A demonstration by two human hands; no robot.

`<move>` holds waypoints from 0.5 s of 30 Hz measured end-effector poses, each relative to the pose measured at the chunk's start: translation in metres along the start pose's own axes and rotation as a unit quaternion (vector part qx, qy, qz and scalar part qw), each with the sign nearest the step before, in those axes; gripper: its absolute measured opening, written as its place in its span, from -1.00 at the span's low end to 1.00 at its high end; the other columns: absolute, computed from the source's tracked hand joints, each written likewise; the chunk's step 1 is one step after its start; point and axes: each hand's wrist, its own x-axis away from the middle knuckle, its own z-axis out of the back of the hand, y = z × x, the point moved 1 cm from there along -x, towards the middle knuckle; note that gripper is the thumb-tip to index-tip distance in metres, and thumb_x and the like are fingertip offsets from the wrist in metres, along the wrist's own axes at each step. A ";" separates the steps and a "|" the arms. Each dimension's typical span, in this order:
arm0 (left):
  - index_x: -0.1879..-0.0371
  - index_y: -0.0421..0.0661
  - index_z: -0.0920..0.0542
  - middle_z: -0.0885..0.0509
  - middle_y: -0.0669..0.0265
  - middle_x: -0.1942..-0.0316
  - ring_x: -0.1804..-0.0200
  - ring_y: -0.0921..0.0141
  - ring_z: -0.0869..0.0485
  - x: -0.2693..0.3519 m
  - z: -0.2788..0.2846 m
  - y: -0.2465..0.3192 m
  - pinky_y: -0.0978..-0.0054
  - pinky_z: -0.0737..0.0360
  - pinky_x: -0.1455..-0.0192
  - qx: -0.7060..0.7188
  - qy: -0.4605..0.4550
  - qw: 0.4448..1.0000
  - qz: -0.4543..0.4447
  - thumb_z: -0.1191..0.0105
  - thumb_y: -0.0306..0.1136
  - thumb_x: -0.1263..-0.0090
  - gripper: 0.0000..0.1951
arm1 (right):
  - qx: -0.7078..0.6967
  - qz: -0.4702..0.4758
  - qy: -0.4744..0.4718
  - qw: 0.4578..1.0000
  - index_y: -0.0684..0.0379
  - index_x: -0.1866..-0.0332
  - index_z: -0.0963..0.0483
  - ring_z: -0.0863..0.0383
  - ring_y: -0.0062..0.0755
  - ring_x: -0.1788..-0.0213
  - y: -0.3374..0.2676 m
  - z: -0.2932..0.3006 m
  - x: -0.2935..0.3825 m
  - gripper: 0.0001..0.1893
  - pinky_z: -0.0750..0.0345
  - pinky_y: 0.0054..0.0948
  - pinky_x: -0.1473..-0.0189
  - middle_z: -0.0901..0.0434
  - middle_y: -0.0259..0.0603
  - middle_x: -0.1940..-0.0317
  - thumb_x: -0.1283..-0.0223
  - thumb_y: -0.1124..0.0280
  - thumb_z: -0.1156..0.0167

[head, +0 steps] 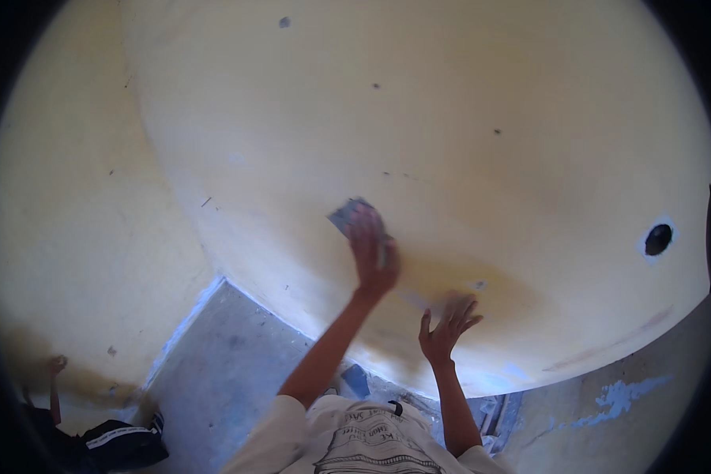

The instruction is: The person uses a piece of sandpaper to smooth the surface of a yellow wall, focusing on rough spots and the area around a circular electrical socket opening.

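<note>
A yellowish painted wall (450,178) fills most of the head view. My left hand (374,246) presses a dark grey sheet, perhaps sandpaper, (340,218) flat against this wall; the hand and sheet are slightly blurred. Lower and to the right, my right hand (448,326) rests its spread fingers on or close to the wall, holding nothing. Just above its fingertips is a small grey patch (480,285) in the wall.
A dark round hole (658,239) pierces the wall at right. At lower left another person in dark clothes (121,444) is near the adjoining wall (83,237), one hand against it. A blue object (355,381) lies on the grey floor (231,367) by the wall's foot.
</note>
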 end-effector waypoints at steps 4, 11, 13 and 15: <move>-0.58 -0.34 0.06 0.11 -0.13 -0.63 -0.65 -0.05 0.15 -0.077 0.025 0.031 -0.01 0.27 -0.63 0.082 0.130 0.982 0.112 0.41 -0.12 -0.68 -0.35 | -0.079 0.007 0.048 0.996 0.28 -0.62 0.11 0.28 0.33 -0.65 0.054 0.047 0.016 -0.17 0.41 0.38 -0.51 0.23 0.28 -0.62 -0.41 0.19 -0.12; -0.57 -0.37 0.08 0.12 -0.17 -0.62 -0.65 -0.08 0.22 0.002 -0.046 0.192 -0.09 0.35 -0.62 0.006 0.058 0.997 -0.052 0.38 -0.14 -0.65 -0.33 | -0.100 -0.074 0.131 0.984 0.39 -0.61 0.19 0.30 0.29 -0.65 0.150 0.135 0.005 -0.16 0.38 0.32 -0.54 0.24 0.32 -0.61 -0.46 0.15 -0.04; -0.56 -0.38 0.07 0.12 -0.18 -0.62 -0.65 -0.09 0.21 0.041 -0.062 0.210 -0.12 0.36 -0.61 -0.040 0.012 0.992 -0.117 0.35 -0.16 -0.63 -0.33 | -0.061 -0.051 0.136 0.987 0.47 -0.59 0.17 0.30 0.34 -0.65 0.196 0.168 0.001 -0.18 0.42 0.35 -0.53 0.22 0.40 -0.59 -0.46 0.15 0.02; -0.55 -0.38 -0.05 -0.06 -0.10 -0.60 -0.64 -0.09 0.10 0.032 -0.060 0.197 -0.10 0.30 -0.61 0.041 0.030 0.984 -0.173 0.22 -0.27 -0.57 -0.35 | -0.054 -0.058 0.144 0.986 0.40 -0.61 0.21 0.29 0.31 -0.65 0.244 0.207 0.003 -0.15 0.39 0.33 -0.53 0.25 0.36 -0.60 -0.47 0.10 0.01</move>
